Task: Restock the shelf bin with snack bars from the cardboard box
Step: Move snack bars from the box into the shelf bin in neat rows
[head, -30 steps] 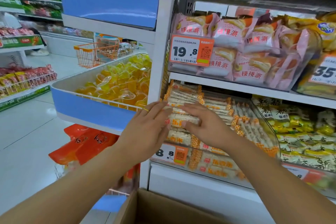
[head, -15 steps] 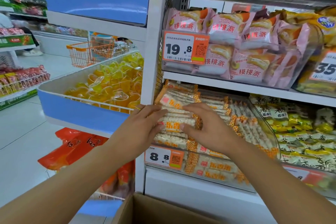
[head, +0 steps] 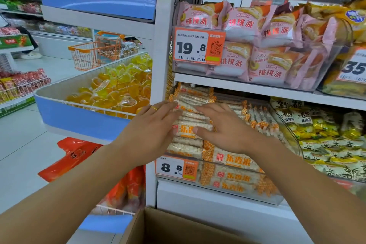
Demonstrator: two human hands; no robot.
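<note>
A person's left hand (head: 152, 130) and right hand (head: 223, 127) lie flat on a stack of white puffed-rice snack bars in clear wrappers with orange checked ends (head: 190, 125), fingers straight and slightly spread, pressing on the packs without curling round any of them. A gold ring (head: 154, 108) sits on one left finger. The stack fills the near left end of a clear plastic shelf bin (head: 285, 125), directly under the fingertips of both hands; more of the same bars lie in rows beyond the right fingers and below both palms, behind the bin's front wall. An orange price tag reading 8.8 (head: 176, 168) is fixed to that wall, just below the left wrist. Above the fingertips, on the next shelf up, stand pink pastry packets (head: 257, 45) behind an orange tag marked 19.8 (head: 198, 45). Past the left fingers, outside the white upright, a blue-fronted tray holds yellow and orange jelly cups (head: 118, 89). Yellow-and-white bags (head: 326, 134) fill the bin beyond the right hand. The open brown cardboard box (head: 168, 228) sits low, beneath both forearms; its contents are out of view.
</note>
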